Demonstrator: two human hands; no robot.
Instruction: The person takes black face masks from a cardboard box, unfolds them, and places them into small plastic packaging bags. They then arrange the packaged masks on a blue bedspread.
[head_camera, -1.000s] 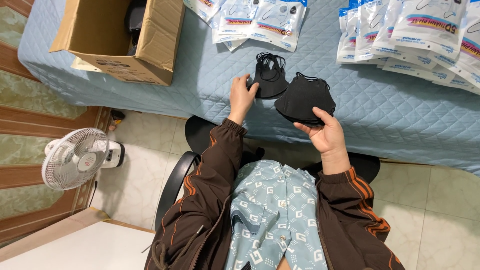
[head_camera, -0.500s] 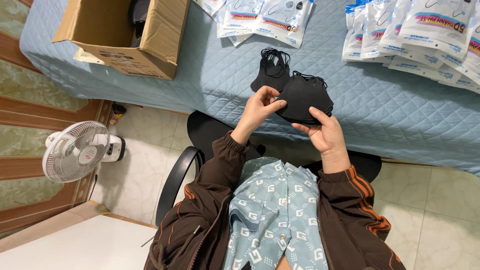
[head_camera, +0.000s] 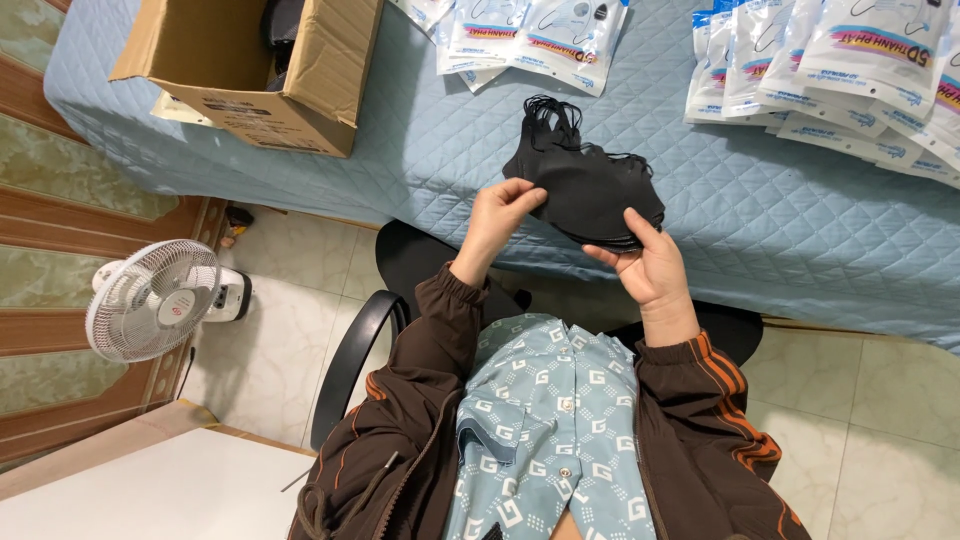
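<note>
One view only, head cam. I can't count the black masks (head_camera: 585, 190): they're stacked and their edges overlap, ear loops tangled at the top. Cardboard box (head_camera: 250, 70) is cut off by the top edge, dark contents unclear. My lap and chair (head_camera: 345, 365) are mostly hidden under the jacket.

Right hand (head_camera: 650, 265) is cupped under the stack, thumb clamped on its lower right edge. Left hand (head_camera: 500, 210) pinches the stack's left edge between thumb and fingertips. Stack is held above the near edge of the blue quilted table (head_camera: 420, 160).

Flat white sealed packets (head_camera: 540, 30) with blue and red print lie top centre; another overlapping row (head_camera: 830, 70) sits top right. White fan (head_camera: 155, 300) on the floor, left.
</note>
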